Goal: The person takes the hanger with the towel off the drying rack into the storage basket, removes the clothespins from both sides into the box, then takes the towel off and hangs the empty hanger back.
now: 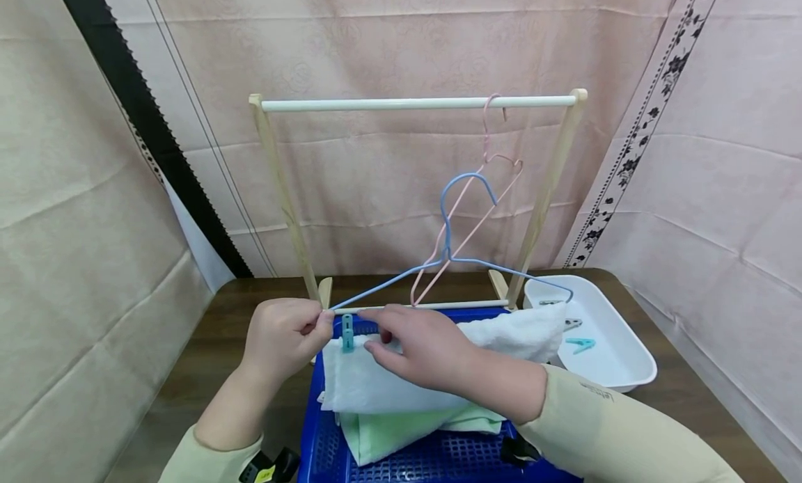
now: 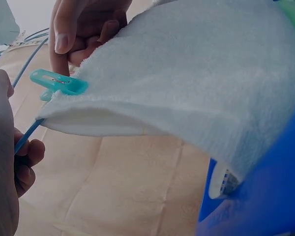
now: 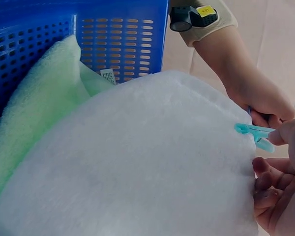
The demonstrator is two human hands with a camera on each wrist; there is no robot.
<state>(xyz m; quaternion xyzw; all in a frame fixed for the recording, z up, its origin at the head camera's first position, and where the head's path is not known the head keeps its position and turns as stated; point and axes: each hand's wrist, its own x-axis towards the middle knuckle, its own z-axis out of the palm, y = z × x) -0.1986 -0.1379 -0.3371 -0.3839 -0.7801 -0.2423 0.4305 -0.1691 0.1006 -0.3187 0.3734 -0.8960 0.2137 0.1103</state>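
Note:
My left hand (image 1: 285, 337) grips a blue hanger (image 1: 447, 218) at its left end; the hook points up. A white towel (image 1: 388, 378) hangs from the hanger's lower bar, its top left corner pinched by a teal clothespin (image 1: 347, 333). Beside that clothespin is my right hand (image 1: 426, 347), thumb and index finger apart, the other fingers curled in loosely. From the left wrist view, the clothespin (image 2: 59, 82) bites the towel edge close to where the blue bar (image 2: 27, 137) comes out. The right wrist view has a right fingertip overlapping the clothespin's handles (image 3: 265, 140).
Under the towel, a green towel (image 1: 382, 431) lies in a blue basket (image 1: 326, 441). Behind stands a rack with a white rail (image 1: 376, 105), a pink hanger (image 1: 485, 142) hooked on it. At right, a white tray (image 1: 633, 358) holds several clothespins, one turquoise (image 1: 580, 344).

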